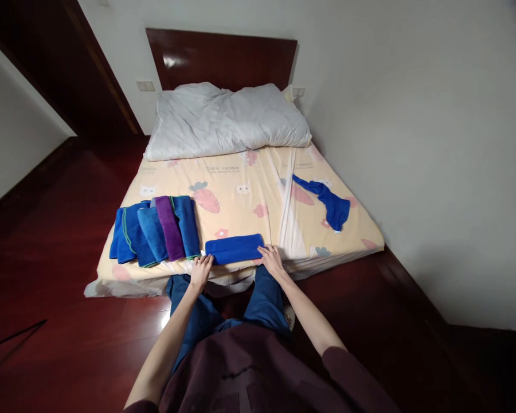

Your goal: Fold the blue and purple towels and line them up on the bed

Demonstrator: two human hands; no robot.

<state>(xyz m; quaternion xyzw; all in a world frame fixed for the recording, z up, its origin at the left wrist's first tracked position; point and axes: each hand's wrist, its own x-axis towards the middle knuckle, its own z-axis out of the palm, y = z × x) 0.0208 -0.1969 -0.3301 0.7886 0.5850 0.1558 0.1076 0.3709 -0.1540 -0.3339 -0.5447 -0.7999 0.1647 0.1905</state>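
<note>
A blue cloth (234,249), folded into a long flat strip, lies near the front edge of the bed. At its left end, my left hand (202,271) has its fingers closed on the lower corner. My right hand (270,259) touches the right end, fingers apart over the edge. To the left, several folded towels overlap in a row: blue ones (131,232) and a purple one (169,228). A crumpled blue cloth (336,209) lies on the right side of the bed.
The bed (241,201) has a yellow sheet with carrot prints. A white quilt (227,120) is bunched below the dark headboard (223,60). A white wall (421,143) stands at the right, and a thin dark rod (17,334) shows at lower left.
</note>
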